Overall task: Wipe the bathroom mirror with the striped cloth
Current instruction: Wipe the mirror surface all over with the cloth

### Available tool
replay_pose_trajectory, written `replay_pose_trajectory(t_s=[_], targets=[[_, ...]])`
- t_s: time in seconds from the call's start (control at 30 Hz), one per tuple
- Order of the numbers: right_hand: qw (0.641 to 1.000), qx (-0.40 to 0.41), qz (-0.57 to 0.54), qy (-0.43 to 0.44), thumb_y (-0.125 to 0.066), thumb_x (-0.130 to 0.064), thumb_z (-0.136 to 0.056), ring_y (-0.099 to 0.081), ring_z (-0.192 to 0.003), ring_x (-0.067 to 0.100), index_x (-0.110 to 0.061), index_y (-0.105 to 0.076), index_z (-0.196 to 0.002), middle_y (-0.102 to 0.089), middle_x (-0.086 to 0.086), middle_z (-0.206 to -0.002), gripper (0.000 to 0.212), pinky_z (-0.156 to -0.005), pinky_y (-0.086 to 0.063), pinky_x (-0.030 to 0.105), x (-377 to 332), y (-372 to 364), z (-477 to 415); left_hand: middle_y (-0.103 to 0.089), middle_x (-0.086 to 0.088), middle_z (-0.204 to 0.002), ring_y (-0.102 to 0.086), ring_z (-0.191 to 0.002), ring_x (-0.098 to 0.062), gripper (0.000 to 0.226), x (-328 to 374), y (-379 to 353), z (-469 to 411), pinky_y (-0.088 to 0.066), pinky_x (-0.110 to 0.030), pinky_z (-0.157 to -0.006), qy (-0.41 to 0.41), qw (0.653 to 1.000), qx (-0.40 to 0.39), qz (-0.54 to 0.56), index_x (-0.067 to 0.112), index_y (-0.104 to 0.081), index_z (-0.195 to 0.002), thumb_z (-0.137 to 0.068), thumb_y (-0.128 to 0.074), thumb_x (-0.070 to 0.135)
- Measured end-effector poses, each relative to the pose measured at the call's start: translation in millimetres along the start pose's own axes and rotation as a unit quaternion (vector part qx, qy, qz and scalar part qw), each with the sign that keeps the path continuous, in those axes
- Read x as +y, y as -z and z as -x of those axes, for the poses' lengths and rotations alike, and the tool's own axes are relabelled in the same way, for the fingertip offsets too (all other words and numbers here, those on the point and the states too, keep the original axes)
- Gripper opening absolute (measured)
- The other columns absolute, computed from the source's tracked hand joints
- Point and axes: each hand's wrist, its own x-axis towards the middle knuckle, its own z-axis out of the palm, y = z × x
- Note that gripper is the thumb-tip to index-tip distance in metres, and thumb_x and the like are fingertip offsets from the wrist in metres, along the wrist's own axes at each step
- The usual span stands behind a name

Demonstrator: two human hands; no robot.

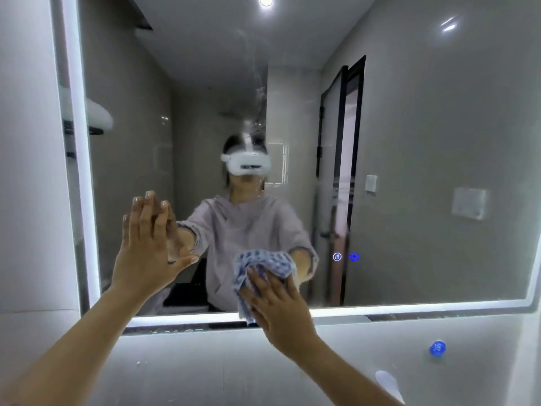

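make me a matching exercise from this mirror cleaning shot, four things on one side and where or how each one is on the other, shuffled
Things:
1. left hand
2. right hand
3. striped cloth
4. blue round object

Places or states:
A. bunched against the glass near the mirror's lit bottom edge
B. open and flat, palm on the glass, empty
C. low on the right, below the mirror
D. pressing the cloth to the mirror

Pairs: 1-B, 2-D, 3-A, 4-C
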Motion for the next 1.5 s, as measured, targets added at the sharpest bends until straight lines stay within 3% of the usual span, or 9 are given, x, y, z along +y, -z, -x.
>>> replay_pose_trajectory(t_s=[0.13,0.3,0.4,0.5,0.57,0.73,0.93,1.3,1.5], targets=[[1.000,0.013,0.006,0.013,-0.038,-0.044,-0.095,-0.010,-0.146,0.020,-0.036,-0.026,-0.148,-0.016,-0.006,-0.158,0.056,-0.118,-0.003,0.047,12,10,-17,0.000,-0.023,-0.156,0.002,-0.144,-0.038,0.115,-2,-3,0,-0.013,-0.056,-0.114,-0.004,1.000,0.014,-0.015,0.000,-0.007,-0.147,-0.071,-0.009,0.086],[0.992,0.080,-0.028,-0.097,-0.026,-0.046,-0.099,-0.018,-0.146,0.028,-0.032,-0.032,-0.148,-0.024,0.003,-0.157,0.051,-0.116,-0.012,0.052,62,55,-108,-0.002,-0.023,-0.156,0.000,-0.144,-0.038,0.115,0,-3,1,-0.012,-0.055,-0.113,0.003,1.000,0.016,-0.021,-0.001,-0.010,-0.147,-0.071,-0.008,0.086],[0.985,0.081,-0.046,-0.147,-0.026,-0.050,-0.098,-0.001,-0.148,0.028,-0.031,-0.015,-0.151,-0.007,0.003,-0.161,0.058,-0.118,0.001,0.050,87,78,-149,-0.005,-0.024,-0.155,-0.002,-0.144,-0.039,0.114,-1,-3,0,-0.015,-0.057,-0.113,0.002,1.000,0.019,-0.024,-0.001,-0.011,-0.146,-0.071,-0.009,0.085],[0.978,0.102,-0.067,-0.169,-0.031,-0.046,-0.099,0.001,-0.148,0.029,-0.031,-0.015,-0.151,-0.007,0.005,-0.161,0.057,-0.118,0.005,0.050,80,81,-153,-0.007,-0.025,-0.154,-0.004,-0.143,-0.040,0.115,1,-4,0,-0.017,-0.058,-0.112,0.001,0.999,0.025,-0.032,-0.001,-0.012,-0.146,-0.069,-0.020,0.084],[0.978,0.105,-0.076,-0.166,-0.028,-0.045,-0.100,-0.002,-0.148,0.030,-0.030,-0.016,-0.151,-0.008,0.005,-0.160,0.055,-0.119,0.000,0.052,65,70,-142,-0.007,-0.025,-0.154,-0.003,-0.143,-0.039,0.115,1,-4,2,-0.015,-0.057,-0.113,0.004,0.999,0.028,-0.030,0.000,-0.012,-0.146,-0.066,-0.029,0.081],[0.992,0.076,-0.035,-0.098,-0.036,-0.043,-0.098,-0.012,-0.146,0.031,-0.029,-0.025,-0.150,-0.021,0.006,-0.158,0.055,-0.115,-0.012,0.055,18,31,-79,-0.003,-0.022,-0.156,0.001,-0.144,-0.037,0.112,1,-2,0,0.006,-0.041,-0.116,0.007,0.999,0.022,-0.028,0.002,-0.007,-0.147,-0.071,-0.013,0.084],[0.999,0.031,0.010,-0.031,-0.044,-0.041,-0.095,-0.015,-0.147,0.026,-0.032,-0.029,-0.149,-0.023,0.000,-0.158,0.057,-0.117,-0.009,0.052,-8,10,-33,0.000,-0.021,-0.156,0.003,-0.144,-0.036,0.116,0,-4,1,0.000,-0.046,-0.116,0.008,0.999,0.030,-0.036,0.002,-0.007,-0.147,-0.068,-0.038,0.080],[0.997,0.047,-0.006,-0.066,-0.027,-0.047,-0.100,-0.008,-0.148,0.025,-0.031,-0.020,-0.152,-0.013,0.001,-0.161,0.055,-0.119,0.001,0.049,24,39,-101,0.000,-0.022,-0.156,0.000,-0.144,-0.037,0.112,-2,-6,1,-0.001,-0.046,-0.116,0.002,0.998,0.039,-0.049,0.002,-0.005,-0.148,-0.069,-0.029,0.078],[0.992,0.089,0.023,-0.089,-0.022,-0.052,-0.099,0.003,-0.146,0.024,-0.028,-0.008,-0.152,-0.004,0.006,-0.161,0.060,-0.118,0.002,0.049,66,81,-173,-0.003,-0.023,-0.156,-0.001,-0.144,-0.038,0.112,-2,-8,1,-0.015,-0.055,-0.114,0.007,0.998,0.034,-0.049,0.000,-0.009,-0.147,-0.070,-0.024,0.080]])
